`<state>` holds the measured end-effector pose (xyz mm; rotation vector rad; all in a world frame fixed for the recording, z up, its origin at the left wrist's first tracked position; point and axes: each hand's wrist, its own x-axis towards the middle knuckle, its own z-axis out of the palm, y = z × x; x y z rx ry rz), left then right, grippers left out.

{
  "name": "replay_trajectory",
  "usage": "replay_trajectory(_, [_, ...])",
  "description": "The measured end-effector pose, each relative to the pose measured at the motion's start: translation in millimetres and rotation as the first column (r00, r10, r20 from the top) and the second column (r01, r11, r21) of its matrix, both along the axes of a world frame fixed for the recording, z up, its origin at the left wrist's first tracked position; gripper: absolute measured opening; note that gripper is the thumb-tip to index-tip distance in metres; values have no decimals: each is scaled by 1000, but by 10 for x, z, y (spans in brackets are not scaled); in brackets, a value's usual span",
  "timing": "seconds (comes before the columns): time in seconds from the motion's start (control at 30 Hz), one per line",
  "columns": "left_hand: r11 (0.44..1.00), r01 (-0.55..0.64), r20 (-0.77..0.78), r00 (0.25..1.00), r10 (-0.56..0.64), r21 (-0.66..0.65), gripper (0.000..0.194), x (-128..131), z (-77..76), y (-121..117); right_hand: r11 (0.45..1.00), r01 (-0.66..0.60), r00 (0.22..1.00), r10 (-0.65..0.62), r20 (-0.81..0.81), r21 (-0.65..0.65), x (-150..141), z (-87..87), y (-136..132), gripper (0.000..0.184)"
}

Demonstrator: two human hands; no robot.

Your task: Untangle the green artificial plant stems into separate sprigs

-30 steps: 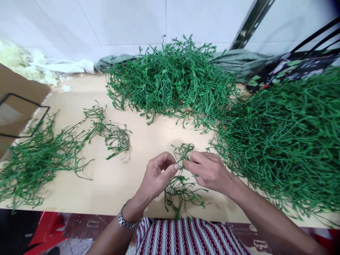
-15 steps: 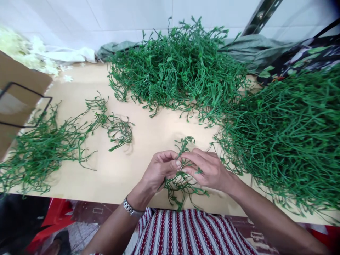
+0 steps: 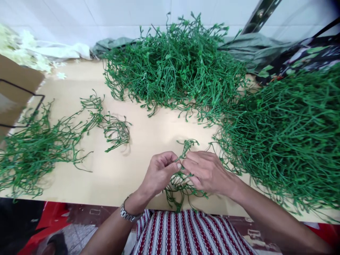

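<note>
Thin green artificial stems (image 3: 188, 144) stick up between my two hands near the front of the table. My left hand (image 3: 160, 171) pinches them between thumb and forefinger. From the other side my right hand (image 3: 205, 171) is closed on the same stems, its fingertips meeting those of the left. Below the hands, more green stems (image 3: 177, 194) lie spread near the table's front edge; whether they join the held ones is hidden by the fingers.
A tall heap of green stems (image 3: 175, 67) stands at the back, with a larger heap (image 3: 292, 138) at right. At left lie a looser pile (image 3: 34, 152) and a small bunch (image 3: 117, 131). A cardboard box (image 3: 16, 81) with a black wire frame (image 3: 39, 102) stands far left, near pale flowers (image 3: 29, 49).
My right hand has drawn its fingers in closer, from loosely spread to closed on the stems. The view has shifted slightly. My left hand keeps its pinch.
</note>
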<state>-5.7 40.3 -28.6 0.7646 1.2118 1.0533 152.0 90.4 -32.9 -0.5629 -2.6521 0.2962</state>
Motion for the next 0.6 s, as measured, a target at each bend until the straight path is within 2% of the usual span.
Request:
replay_trajectory(0.1, [992,67,-206,978,-44,104,14,23,-8,-45,997,-72,996,73,49,-19,17,43,38,14])
replay_trajectory(0.23, [975,44,-432,900,56,218,15,81,-33,-95,995,-98,994,100,52,-30,29,48,85,14])
replay_trajectory(0.3, [978,20,-432,899,74,210,15,83,-33,-92,993,-99,994,101,33,-61,21,35,90,14])
replay_trajectory(0.4, [991,31,-290,957,8,129,15,30,-12,-57,984,-69,998,68,-10,-164,-8,24,73,17])
replay_trajectory(0.5, [994,68,-197,979,-49,89,16,-43,12,-28,947,-67,997,51,-56,-316,-30,36,49,19])
replay_trajectory(0.6, [988,131,-218,970,-109,88,13,-85,13,-27,901,-49,995,8,-97,-431,-19,58,38,13])
